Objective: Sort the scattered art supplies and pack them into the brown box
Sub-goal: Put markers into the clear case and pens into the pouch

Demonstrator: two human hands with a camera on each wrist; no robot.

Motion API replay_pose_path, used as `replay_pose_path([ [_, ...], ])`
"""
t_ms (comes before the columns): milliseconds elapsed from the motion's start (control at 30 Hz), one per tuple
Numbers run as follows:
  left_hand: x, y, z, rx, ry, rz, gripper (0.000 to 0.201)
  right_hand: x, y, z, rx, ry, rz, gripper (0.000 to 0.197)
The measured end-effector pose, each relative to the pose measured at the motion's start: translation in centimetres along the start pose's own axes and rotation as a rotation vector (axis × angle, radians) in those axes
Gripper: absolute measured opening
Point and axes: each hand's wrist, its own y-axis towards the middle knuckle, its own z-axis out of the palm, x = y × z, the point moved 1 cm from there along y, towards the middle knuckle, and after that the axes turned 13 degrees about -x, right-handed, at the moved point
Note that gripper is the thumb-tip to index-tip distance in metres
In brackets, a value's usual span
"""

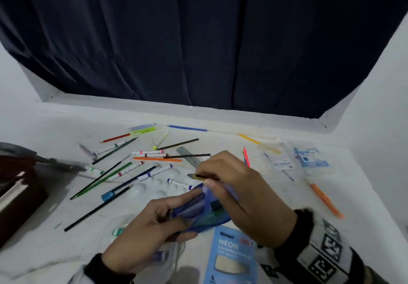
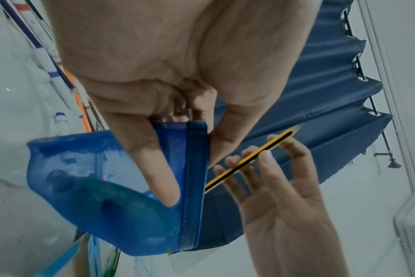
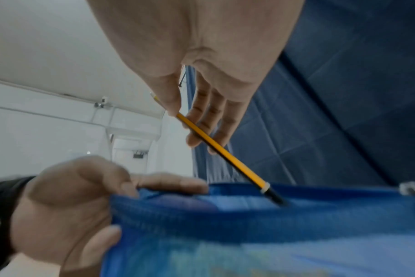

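Note:
My left hand [image 1: 174, 206] grips the open rim of a blue mesh pouch [image 1: 198, 215], thumb on one side and fingers on the other. In the left wrist view the left hand [image 2: 168, 168] pinches the pouch [image 2: 83, 168] by its zip edge. My right hand [image 1: 207, 178] pinches a yellow-and-black pencil [image 1: 198, 176] just above the pouch. From the right wrist, the pencil [image 3: 225, 155] slants down from the right hand [image 3: 190, 120], its dark end inside the mouth of the pouch [image 3: 249, 224].
A brown box [image 1: 19, 197] sits at the table's left edge. Several coloured pencils and markers [image 1: 132, 166] lie scattered around a white palette [image 1: 152, 186]. A blue Neon packet [image 1: 234, 252] lies near me, clear packets [image 1: 280, 157] and an orange marker [image 1: 326, 199] to the right.

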Motion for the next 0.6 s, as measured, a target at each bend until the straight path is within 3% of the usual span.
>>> replay_pose_path([
  [233, -0.1, -2.0, -3.0, -0.012, -0.113, 0.0, 0.051, -2.4, -1.6, 4.5, 0.257, 0.008, -0.047, 0.027],
  [400, -0.4, -3.2, -4.9, -0.005, -0.158, 0.009, 0.058, -3.6, -1.8, 5.6, 0.287, -0.066, -0.068, 0.018],
  [600, -0.8, -4.1, -6.1, -0.058, -0.24, 0.019, 0.053, -2.7, -1.0, 6.7, 0.181, -0.049, -0.071, 0.017],
])
